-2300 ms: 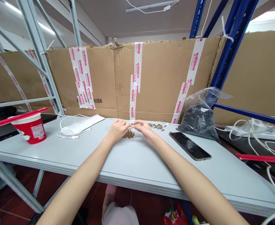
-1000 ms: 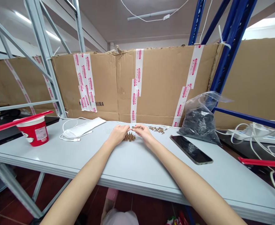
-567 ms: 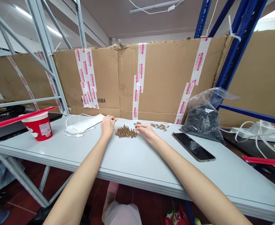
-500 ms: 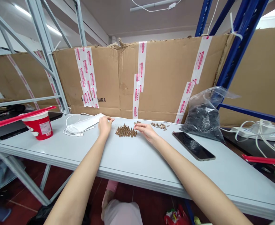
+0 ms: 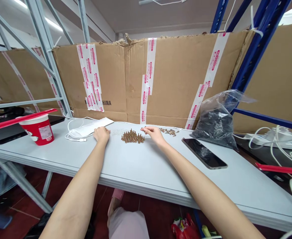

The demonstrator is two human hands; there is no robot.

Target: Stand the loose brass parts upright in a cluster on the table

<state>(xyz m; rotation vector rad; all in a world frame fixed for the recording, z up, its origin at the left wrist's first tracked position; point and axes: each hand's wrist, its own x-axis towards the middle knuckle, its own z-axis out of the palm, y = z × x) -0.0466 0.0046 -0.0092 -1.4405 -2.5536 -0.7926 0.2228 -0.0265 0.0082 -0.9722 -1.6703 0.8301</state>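
Note:
A cluster of small brass-coloured, pointed, screw-like pieces [image 5: 132,136] stands upright in close rows on the grey-white table [image 5: 136,162]. Just right of it is my right hand [image 5: 154,134], with thumb and forefinger pinched at the cluster's far right edge; whatever is between the tips is too small to name. Loose brass-coloured pieces [image 5: 170,132] lie scattered beyond that hand. My left hand [image 5: 101,134] is curled closed on the left, beside a spread of tiny clear pieces [image 5: 118,132]. Its fingertips are hidden, so any held thing cannot be made out.
A white flat item [image 5: 96,126] with a cable lies behind my left hand. At far left stands a red paper cup [image 5: 40,130]. A phone [image 5: 204,153] and a clear bag of black material [image 5: 215,127] are on the right. Taped cardboard [image 5: 173,79] walls the back.
My left hand has moved left, away from the cluster, and its fingers have curled in. My right hand stays pinched near the cluster's right edge. The view has shifted slightly.

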